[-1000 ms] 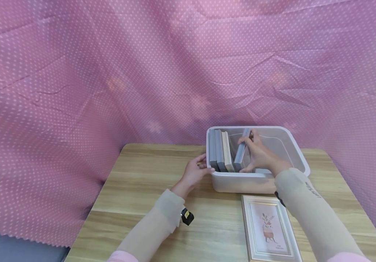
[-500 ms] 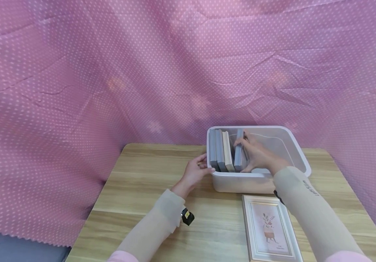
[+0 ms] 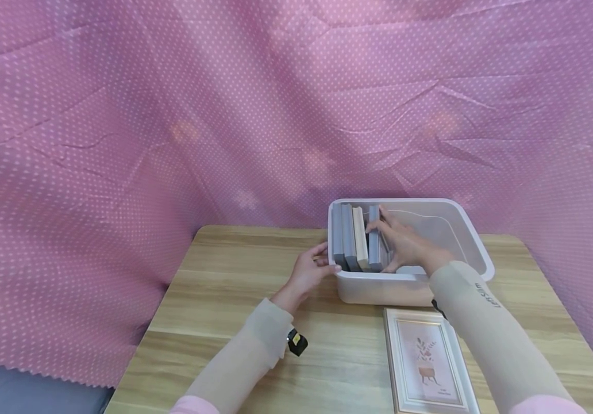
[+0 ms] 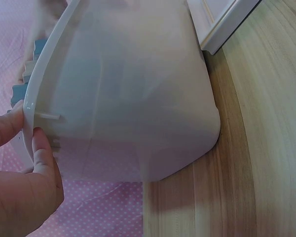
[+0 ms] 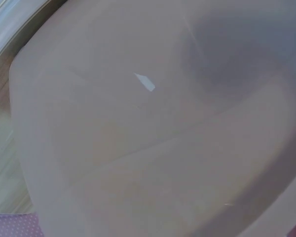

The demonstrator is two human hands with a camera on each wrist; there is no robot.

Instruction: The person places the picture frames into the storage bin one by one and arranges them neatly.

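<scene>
A translucent white plastic bin point(image 3: 384, 292) stands at the back of the table. My left hand point(image 3: 304, 275) pinches its left front corner; in the left wrist view the thumb lies over the rim point(image 4: 28, 106), fingers beneath it. On edge at the bin's left end stand two grey-blue picture frames point(image 3: 338, 237) and a cream picture frame point(image 3: 361, 238). Inside the bin my right hand point(image 3: 404, 244) grips another grey-blue picture frame point(image 3: 374, 244), nearly upright, close beside the cream one. Only the bin's wall point(image 5: 113, 128) fills most of the right wrist view; the right hand is outside it.
A white picture frame point(image 3: 426, 362) with a potted-plant print lies face up in front of the bin, partly under the right forearm. The wood-grain table point(image 3: 234, 276) backs onto a pink dotted cloth point(image 3: 255, 115).
The grey-blue picture frame in my right hand has shifted left and straightened from a lean, closing in on the cream one. My left hand keeps its hold on the bin corner.
</scene>
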